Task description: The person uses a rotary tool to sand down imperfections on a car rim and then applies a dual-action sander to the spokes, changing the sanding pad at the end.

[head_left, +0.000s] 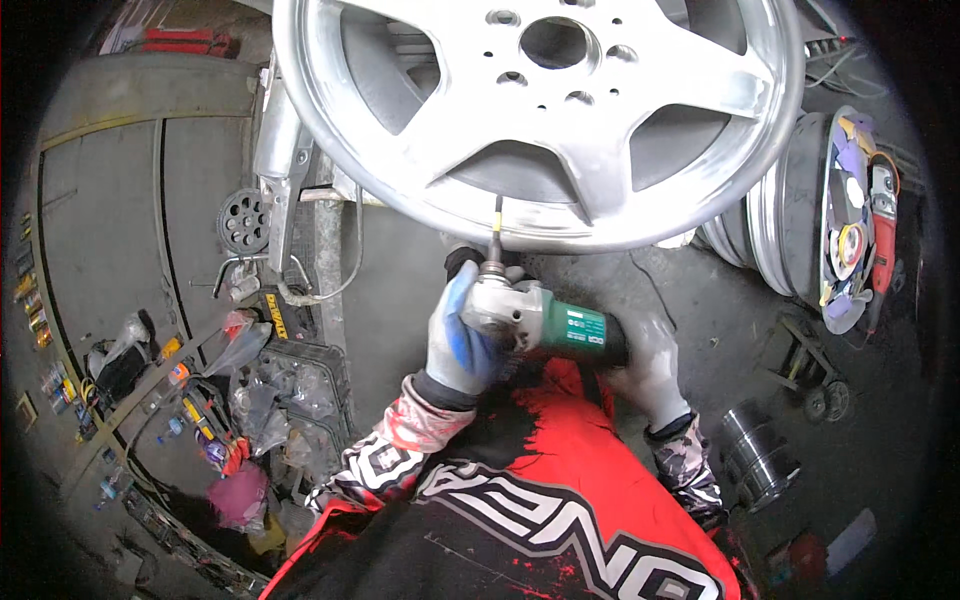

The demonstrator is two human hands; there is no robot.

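A silver alloy wheel rim (pixel 600 215) with wide spokes fills the top of the head view. Below it, both my gloved hands hold a green and grey angle grinder (pixel 572 326). My left hand (pixel 458 335), in a grey and blue glove, wraps round the grinder's metal head. My right hand (pixel 648 365) closes round the dark rear end of its body. From the head a thin shaft (pixel 497 232) points up, its tip over the lower lip of the rim near a spoke opening. Whether the tip touches the metal, I cannot tell.
Right of the rim, another wheel (pixel 770 205) stands beside a board (pixel 842 290) with sanding discs and tape. A red power tool (pixel 883 215) lies there. A small hand truck (pixel 805 370) and a shiny metal cylinder (pixel 760 455) are on the floor. Plastic bags (pixel 265 405) and tools clutter the left.
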